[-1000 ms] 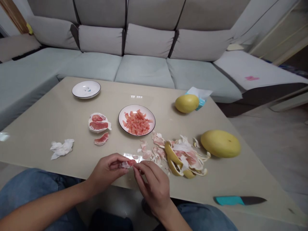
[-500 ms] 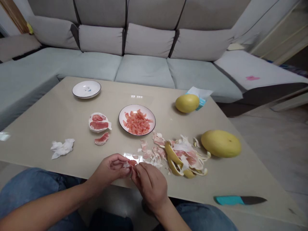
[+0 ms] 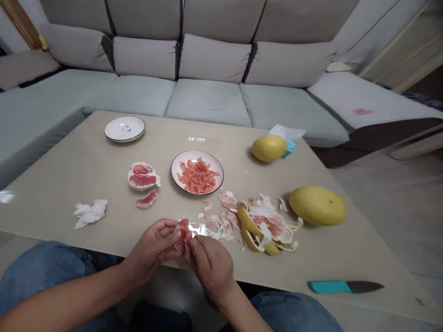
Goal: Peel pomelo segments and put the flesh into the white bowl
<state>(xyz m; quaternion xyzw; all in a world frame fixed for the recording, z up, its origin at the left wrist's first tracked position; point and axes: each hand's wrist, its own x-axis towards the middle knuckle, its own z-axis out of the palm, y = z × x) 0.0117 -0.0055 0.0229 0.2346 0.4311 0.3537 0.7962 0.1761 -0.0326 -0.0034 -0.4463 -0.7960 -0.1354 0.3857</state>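
Above the near edge of the table, my left hand (image 3: pixel 155 244) grips a red pomelo segment (image 3: pixel 183 230) between thumb and fingers. My right hand (image 3: pixel 211 260) pinches the segment's right side; its fingertips are partly hidden. Just beyond stands a white plate (image 3: pixel 175 179) with a dark rim, bearing a heap of red pomelo pulp (image 3: pixel 198 175). A peeled piece of pomelo (image 3: pixel 142 177) and a loose segment (image 3: pixel 146 200) lie left of that plate. Scraps of membrane (image 3: pixel 223 226) are strewn to the right of my hands, beside a pile of yellow peel (image 3: pixel 249 230).
Two whole pomelos, one near (image 3: pixel 317 206) and one farther (image 3: pixel 269 148), sit on the right, the far one against a tissue pack (image 3: pixel 290 144). A knife (image 3: pixel 346 287) with a teal handle lies front right. Crumpled tissue (image 3: pixel 90 213) and another plate (image 3: pixel 119 128) are on the left.
The pomelo segment has been turned more upright and raised slightly, showing more of its red flesh. My right hand has shifted a little left and down. Things on the table stay put.
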